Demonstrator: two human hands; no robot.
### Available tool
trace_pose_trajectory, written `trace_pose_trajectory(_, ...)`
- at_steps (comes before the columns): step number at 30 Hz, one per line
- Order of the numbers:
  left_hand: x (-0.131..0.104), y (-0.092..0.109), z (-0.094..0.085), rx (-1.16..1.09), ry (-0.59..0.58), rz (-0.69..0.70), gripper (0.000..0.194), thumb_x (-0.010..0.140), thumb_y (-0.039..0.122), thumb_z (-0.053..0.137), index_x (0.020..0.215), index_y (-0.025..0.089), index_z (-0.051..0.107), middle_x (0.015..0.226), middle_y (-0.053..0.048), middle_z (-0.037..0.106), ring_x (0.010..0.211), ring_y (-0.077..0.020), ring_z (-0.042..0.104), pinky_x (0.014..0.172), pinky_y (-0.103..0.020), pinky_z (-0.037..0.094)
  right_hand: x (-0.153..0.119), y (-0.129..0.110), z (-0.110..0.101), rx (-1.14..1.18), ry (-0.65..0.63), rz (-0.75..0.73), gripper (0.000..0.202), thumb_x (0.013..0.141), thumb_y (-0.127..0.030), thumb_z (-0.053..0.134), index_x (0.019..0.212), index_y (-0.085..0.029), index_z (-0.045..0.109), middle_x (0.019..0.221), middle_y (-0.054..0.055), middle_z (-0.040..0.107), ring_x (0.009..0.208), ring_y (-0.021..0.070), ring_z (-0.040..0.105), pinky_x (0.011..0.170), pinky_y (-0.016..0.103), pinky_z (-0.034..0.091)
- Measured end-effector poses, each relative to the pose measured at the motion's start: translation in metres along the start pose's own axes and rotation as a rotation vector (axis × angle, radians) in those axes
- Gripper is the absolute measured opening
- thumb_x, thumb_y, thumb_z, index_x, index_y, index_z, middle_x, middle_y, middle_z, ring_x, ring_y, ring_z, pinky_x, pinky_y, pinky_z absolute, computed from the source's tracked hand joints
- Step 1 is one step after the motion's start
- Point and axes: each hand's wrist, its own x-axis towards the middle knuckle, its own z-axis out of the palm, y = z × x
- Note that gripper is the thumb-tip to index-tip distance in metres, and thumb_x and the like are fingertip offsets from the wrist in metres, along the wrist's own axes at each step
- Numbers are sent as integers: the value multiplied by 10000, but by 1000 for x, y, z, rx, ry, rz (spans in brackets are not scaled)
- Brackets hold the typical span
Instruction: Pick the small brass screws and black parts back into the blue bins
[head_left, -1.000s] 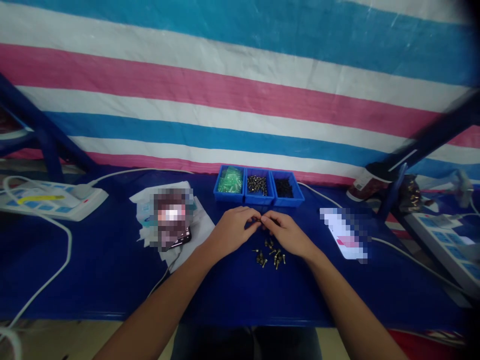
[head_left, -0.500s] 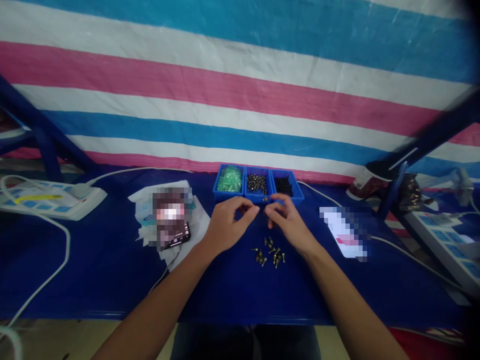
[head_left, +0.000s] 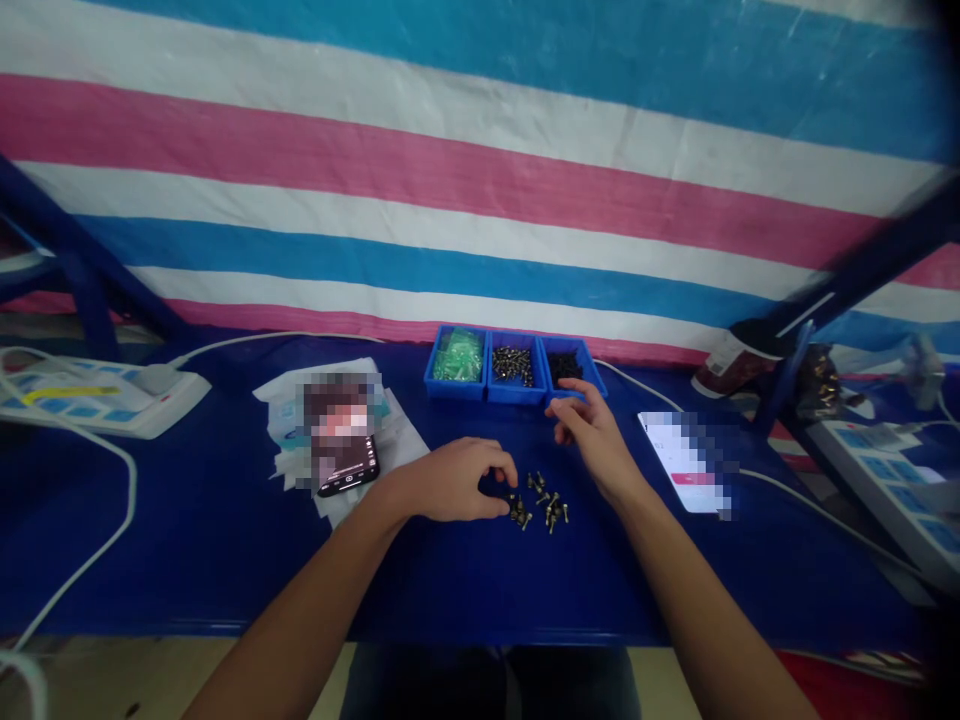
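My left hand (head_left: 463, 482) is low over the table, its thumb and fingers curved apart. Its fingertips are beside a small loose pile of screws (head_left: 519, 511), and no held thing shows between them. More of these brass-coloured screws (head_left: 555, 510), some with dark parts on them, lie just to the right. My right hand (head_left: 592, 432) hovers in front of the blue bin of small black pieces (head_left: 566, 366), fingers apart, with nothing visible in them. The blue bin of metal screws (head_left: 513, 366) stands in the middle. Left of it is a blue bin of green plastic bags (head_left: 459, 357).
A lit phone (head_left: 346, 465) rests on white packaging at left. Another phone (head_left: 679, 465) with a cable lies at right. Power strips (head_left: 112, 400) with white cords are at both sides. A dark cup (head_left: 731, 360) stands at the back right, before a striped sheet (head_left: 480, 200).
My left hand has come down and nearer to the loose screws. My right hand has shifted right and slightly up, so the two hands are farther apart.
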Motion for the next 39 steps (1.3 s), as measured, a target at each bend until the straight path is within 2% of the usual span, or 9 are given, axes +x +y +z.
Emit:
trace_pose_trajectory(2, 1, -3, 3, 25, -44, -9, 193, 789, 344, 685, 955, 246, 686, 947, -20, 651, 930, -211, 600, 915, -361, 404, 0, 1, 1, -19, -22, -4, 407, 817, -432, 657, 1145, -235, 519, 786, -25, 623, 540, 98, 503, 559, 262, 389)
trace_pose_trajectory(6, 4, -10, 9, 63, -44, 0, 107, 829, 319, 640, 897, 247, 683, 924, -15, 661, 955, -213, 594, 971, -390, 358, 1, 4, 1, -46, -58, -11, 385, 832, -443, 647, 1136, -231, 544, 774, -21, 619, 553, 106, 510, 556, 265, 388)
trace_pose_trajectory(20, 6, -4, 16, 90, 47, 23, 119, 779, 225, 609, 873, 230, 680, 932, -31, 643, 859, -191, 612, 764, -302, 450, -1, 7, 2, -108, -115, -7, 355, 852, -438, 627, 1124, -216, 571, 771, -8, 618, 573, 116, 508, 573, 276, 391)
trace_pose_trajectory(26, 8, -3, 15, 120, 199, -40, 67, 728, 199, 605, 794, 209, 598, 798, -3, 627, 705, -165, 580, 606, -274, 392, -2, 6, 3, -142, -171, -15, 321, 860, -431, 615, 1095, -215, 585, 763, -13, 603, 588, 118, 507, 570, 272, 389)
trace_pose_trajectory(30, 13, -1, 12, 73, 364, -32, 84, 711, 147, 594, 769, 197, 561, 724, 16, 604, 658, -140, 557, 617, -270, 400, -7, 2, 5, -215, -280, -13, 211, 880, -396, 589, 944, -197, 616, 738, -16, 583, 597, 113, 493, 574, 264, 383)
trace_pose_trajectory(34, 16, 3, 9, -22, 565, -51, 68, 739, 126, 592, 765, 185, 572, 790, 6, 640, 691, -125, 574, 646, -261, 427, -12, -3, 8, -291, -412, 11, 206, 894, -374, 570, 856, -188, 651, 712, -12, 577, 598, 113, 479, 568, 262, 364)
trace_pose_trajectory(37, 18, 4, 10, -88, 620, -40, 77, 750, 105, 604, 745, 179, 586, 776, 18, 650, 662, -103, 566, 640, -243, 441, -14, -4, 10, -264, -463, 20, 210, 906, -367, 556, 876, -188, 663, 728, -8, 589, 609, 115, 489, 567, 259, 362)
trace_pose_trajectory(39, 19, 5, 10, -127, 635, -32, 79, 776, 115, 610, 813, 183, 622, 760, 22, 654, 662, -102, 578, 637, -238, 454, -14, -4, 11, -231, -473, 21, 212, 909, -366, 553, 883, -186, 661, 761, -2, 606, 610, 112, 494, 570, 256, 369)
